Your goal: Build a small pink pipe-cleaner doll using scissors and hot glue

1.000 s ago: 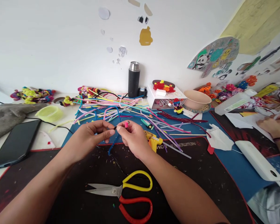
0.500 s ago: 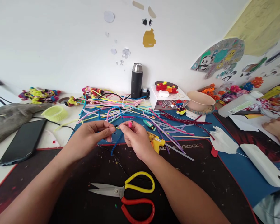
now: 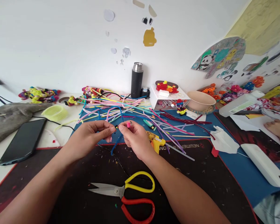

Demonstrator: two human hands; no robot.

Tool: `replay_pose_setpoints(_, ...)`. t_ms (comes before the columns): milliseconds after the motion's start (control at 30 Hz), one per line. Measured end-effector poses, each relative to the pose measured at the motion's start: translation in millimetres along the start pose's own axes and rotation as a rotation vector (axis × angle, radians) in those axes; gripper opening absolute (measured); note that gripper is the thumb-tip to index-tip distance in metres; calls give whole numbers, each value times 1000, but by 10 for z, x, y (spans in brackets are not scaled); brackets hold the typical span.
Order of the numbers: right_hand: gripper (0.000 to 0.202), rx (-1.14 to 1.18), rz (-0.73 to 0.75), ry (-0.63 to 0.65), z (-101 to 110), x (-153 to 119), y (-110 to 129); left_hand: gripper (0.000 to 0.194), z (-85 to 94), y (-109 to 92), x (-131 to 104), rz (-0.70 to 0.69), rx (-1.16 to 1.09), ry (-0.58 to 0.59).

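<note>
The left hand [image 3: 90,136] pinches a tiny dark piece [image 3: 116,126] at its fingertips, just beside the right hand [image 3: 137,139], whose grip is closed around a small pink piece [image 3: 128,124]. Scissors [image 3: 118,191], blades slightly parted, lie below on the dark mat [image 3: 191,183].

The left hand [image 3: 95,133], right hand [image 3: 135,138] and both forearms [image 3: 184,186] are bare. The fingers [image 3: 100,125] look slender, though they show small.

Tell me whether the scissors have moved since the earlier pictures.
No. Judged against the dark mat, the scissors lie in the same spot, blades pointing left; only the whole view has shifted slightly.
</note>
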State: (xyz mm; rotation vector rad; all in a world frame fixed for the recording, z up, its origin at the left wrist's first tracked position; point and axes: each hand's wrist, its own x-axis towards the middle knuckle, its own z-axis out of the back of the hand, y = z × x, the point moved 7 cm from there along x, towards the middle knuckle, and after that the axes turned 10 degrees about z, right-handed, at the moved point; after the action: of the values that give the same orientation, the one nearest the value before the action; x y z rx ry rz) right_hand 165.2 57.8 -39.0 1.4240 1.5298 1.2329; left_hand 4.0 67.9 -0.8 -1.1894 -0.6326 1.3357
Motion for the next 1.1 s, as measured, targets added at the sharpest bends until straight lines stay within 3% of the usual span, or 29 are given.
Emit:
replay_pose_setpoints(133, 40, -13, 1, 28, -22, -8, 15, 49, 35, 38, 16, -25, 10, -16)
replay_pose_setpoints(467, 43, -53, 7, 5, 15, 5, 0, 43, 258, -60, -49, -128, 105, -229)
replay_pose_setpoints(800, 47, -62, 0, -13, 31, 3, -19, 44, 206, -62, -33, -77, 1, -164)
replay_pose_setpoints(1100, 43, -50, 8, -16, 37, 2, -17, 43, 179, -109, -70, -111, 186, -143)
